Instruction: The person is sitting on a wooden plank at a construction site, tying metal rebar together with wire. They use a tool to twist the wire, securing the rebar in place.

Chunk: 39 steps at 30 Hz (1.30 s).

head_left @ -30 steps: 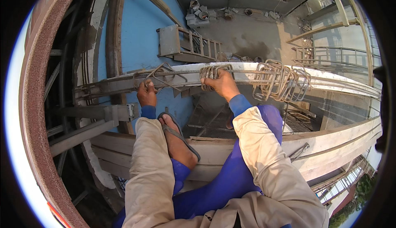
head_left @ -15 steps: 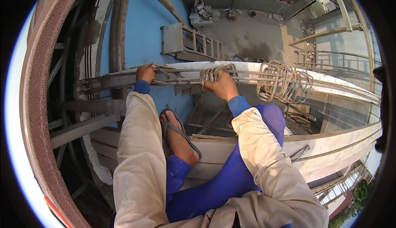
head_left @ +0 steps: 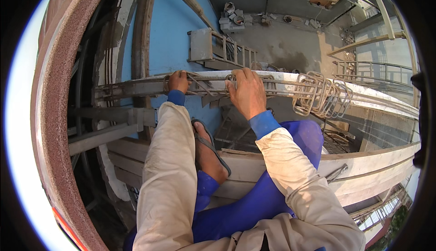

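Long steel rebars (head_left: 281,84) run side by side along a narrow concrete beam in front of me. My left hand (head_left: 179,83) is closed over the bars, beside a slanted stirrup; its fingertips are partly hidden. Farther right, my right hand (head_left: 249,92) lies back-up over a small bunch of bent-wire stirrups (head_left: 268,79), its fingers curled over their far side and its thumb to the left. Most of that bunch is under the hand. A larger cluster of rectangular stirrups (head_left: 321,95) hangs on the bars to the right, touched by neither hand.
My sandalled foot (head_left: 210,153) rests low between my arms, by wooden planks (head_left: 368,171). Below lies a concrete floor (head_left: 259,42) with rubble and buckets. A wooden ladder-like frame (head_left: 231,51) stands against the blue wall (head_left: 163,33). Timber props (head_left: 363,44) cross at the right.
My left hand has slid a little to the right along the bars. My right hand has turned from a side grip to lie over the top of its stirrups. The whole view has shifted slightly.
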### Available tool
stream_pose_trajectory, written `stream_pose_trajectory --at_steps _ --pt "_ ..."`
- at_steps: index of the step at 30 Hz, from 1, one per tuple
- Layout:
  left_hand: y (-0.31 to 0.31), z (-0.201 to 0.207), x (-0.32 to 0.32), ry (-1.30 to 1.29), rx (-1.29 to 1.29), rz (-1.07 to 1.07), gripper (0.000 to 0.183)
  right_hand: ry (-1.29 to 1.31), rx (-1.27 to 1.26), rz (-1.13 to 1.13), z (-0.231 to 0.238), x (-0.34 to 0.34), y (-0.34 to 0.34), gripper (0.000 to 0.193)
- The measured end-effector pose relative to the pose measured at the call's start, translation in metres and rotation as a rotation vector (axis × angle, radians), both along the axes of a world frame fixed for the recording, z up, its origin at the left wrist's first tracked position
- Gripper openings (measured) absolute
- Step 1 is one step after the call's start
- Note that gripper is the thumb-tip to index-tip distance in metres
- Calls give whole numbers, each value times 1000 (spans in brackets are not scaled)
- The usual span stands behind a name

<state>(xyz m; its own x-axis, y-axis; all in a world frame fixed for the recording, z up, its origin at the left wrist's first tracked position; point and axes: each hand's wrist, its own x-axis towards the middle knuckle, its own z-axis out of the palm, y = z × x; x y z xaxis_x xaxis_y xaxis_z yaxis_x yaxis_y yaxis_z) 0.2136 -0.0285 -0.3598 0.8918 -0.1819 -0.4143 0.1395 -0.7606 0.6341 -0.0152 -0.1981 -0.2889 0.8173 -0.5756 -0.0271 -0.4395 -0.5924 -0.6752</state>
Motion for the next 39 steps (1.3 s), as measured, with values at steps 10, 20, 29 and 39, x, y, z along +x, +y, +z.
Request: stream_pose_trajectory --at_steps 10,20,29,39 --pt "10 -7 6 -251 213 -142 37 263 312 165 -54 88 74 23" --pt "-2 -11 29 88 170 13 27 -5 250 42 -83 60 100 21" --pt "-9 1 11 -283 358 -172 36 -267 333 -110 -99 58 105 17" --pt "-16 36 -24 -336 879 -694 38 -275 418 -71 -111 53 133 22"
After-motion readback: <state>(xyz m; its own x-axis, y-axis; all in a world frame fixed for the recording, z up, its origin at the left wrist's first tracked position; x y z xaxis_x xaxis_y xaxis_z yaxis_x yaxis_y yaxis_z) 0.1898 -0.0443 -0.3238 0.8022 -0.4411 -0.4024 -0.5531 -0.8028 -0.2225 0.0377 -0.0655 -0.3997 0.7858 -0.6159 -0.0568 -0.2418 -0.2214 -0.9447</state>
